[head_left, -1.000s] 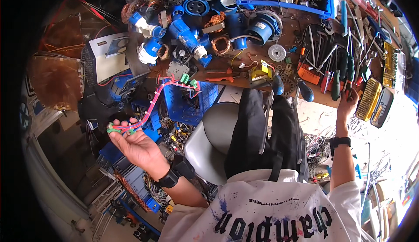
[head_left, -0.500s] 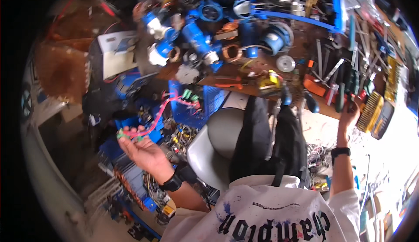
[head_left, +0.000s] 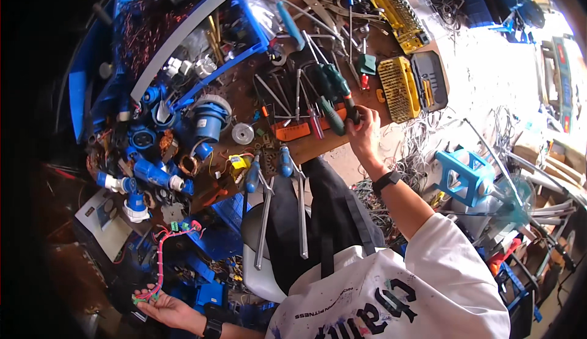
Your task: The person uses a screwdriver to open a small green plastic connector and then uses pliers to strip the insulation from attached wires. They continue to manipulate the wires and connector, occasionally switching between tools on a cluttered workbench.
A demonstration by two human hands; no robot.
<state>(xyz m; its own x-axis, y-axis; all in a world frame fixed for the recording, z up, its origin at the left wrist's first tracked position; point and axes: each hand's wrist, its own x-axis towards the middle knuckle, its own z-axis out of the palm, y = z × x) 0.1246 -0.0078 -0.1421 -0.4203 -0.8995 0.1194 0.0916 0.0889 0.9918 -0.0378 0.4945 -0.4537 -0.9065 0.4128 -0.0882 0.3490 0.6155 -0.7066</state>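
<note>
My left hand (head_left: 162,309), at the lower left, is closed around one end of a pink wire harness (head_left: 161,262). Green connectors sit at both ends of the harness, and its far part stands up and bends to the right. At the bench edge, my right hand (head_left: 365,132) has its fingers on the dark end of a green-handled screwdriver (head_left: 340,83). Beside it lies another green-handled screwdriver (head_left: 331,116). An orange tool holder (head_left: 292,131) with several hex keys and drivers is just left of that hand.
Yellow bit cases (head_left: 397,88) lie right of my right hand. Blue industrial plugs (head_left: 208,122) crowd the bench's left part, near a blue tray (head_left: 251,21) of parts. Two blue-handled tools (head_left: 285,162) hang off the front edge over my legs. Loose wires (head_left: 409,149) cover the floor.
My view has swung to the right, so the bench appears turned and shifted left. The harness stays in my left hand; my right hand stays at the screwdrivers.
</note>
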